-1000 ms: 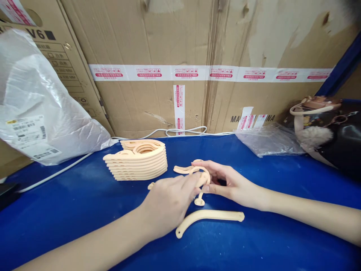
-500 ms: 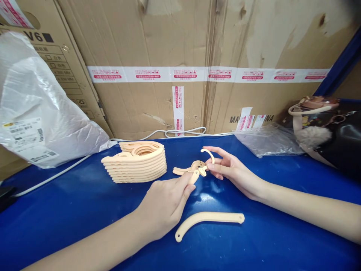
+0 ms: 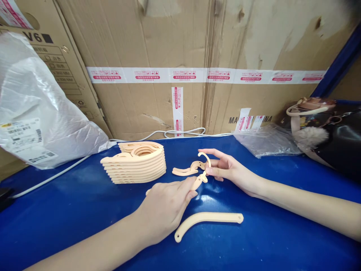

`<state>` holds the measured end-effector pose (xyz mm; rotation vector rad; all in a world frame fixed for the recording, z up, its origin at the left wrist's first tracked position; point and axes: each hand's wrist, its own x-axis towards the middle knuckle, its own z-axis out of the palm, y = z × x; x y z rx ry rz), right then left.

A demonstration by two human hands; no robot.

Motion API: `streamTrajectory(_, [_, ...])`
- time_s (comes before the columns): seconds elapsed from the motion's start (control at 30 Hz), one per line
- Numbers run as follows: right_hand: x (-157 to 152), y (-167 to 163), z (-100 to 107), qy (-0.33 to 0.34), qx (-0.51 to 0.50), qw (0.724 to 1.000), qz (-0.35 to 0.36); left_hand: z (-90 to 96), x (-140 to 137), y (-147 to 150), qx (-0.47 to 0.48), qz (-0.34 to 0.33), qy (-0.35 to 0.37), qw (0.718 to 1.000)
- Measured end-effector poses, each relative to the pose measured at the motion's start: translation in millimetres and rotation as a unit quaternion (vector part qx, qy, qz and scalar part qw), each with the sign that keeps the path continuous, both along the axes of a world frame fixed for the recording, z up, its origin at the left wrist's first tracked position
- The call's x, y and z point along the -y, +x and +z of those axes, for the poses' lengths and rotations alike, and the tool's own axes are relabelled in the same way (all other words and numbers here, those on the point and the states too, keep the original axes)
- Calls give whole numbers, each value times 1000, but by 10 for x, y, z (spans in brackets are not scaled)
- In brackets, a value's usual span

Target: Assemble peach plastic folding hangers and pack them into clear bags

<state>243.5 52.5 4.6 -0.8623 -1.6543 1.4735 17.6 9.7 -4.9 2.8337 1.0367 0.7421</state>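
Note:
Pinched in my right hand [image 3: 229, 169] is a cream plastic hanger hook [image 3: 208, 159], its curved tip pointing up and left. My left hand [image 3: 166, 205] is closed around a hanger arm [image 3: 197, 183], most of which the fingers and palm cover. The flat base of the hook meets the holed end of that arm; whether the two are joined I cannot tell. Just behind them lies a folded hanger piece [image 3: 184, 172], partly hidden by my right fingers. A loose curved hanger arm [image 3: 208, 217] with holed ends rests on the table nearer to me.
A neat stack of folded cream hangers [image 3: 135, 167] stands on the blue table [image 3: 267, 237] at left. Farther left leans a white plastic parcel bag [image 3: 45, 105]. Cardboard [image 3: 155, 105] lines the back, a white cable [image 3: 186, 131] along its foot. Clear plastic [image 3: 265, 139] and a black bag [image 3: 341, 139] are at right.
Both hands have shifted slightly; the hook and the held arm's end have moved a little toward me, away from the folded piece behind. More of that piece shows now.

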Motion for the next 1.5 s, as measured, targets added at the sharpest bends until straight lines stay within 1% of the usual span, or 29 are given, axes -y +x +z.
streamTrajectory(0.13, [-21,15,3,16,4,1000,4,-25,-17,17,-11,4,38,999])
streamTrajectory(0.37, [14,-5,99,79,34,996,-10,-26,-27,32,-30,23,50,998])
streamTrajectory(0.53, [32,0,130,96,58,994,-8,-15,-1,40,-63,40,32,997])
streamTrajectory(0.67, [30,3,130,120,75,990,-10,55,19,69,-105,65,-6,992])
streamTrajectory(0.8, [42,-4,122,137,93,986,-13,117,31,92,-136,91,-15,986])
streamTrajectory(0.97, [47,-7,115,141,98,985,-13,98,19,85,-86,66,-19,994])
streamTrajectory(1.07, [50,-7,116,140,96,986,-9,82,12,75,-67,64,-24,995])
streamTrajectory(1.3, [45,-10,99,106,71,992,5,107,18,71,-78,65,-33,994])
streamTrajectory(1.5, [15,7,34,86,54,994,44,101,15,83,-84,66,-34,994])
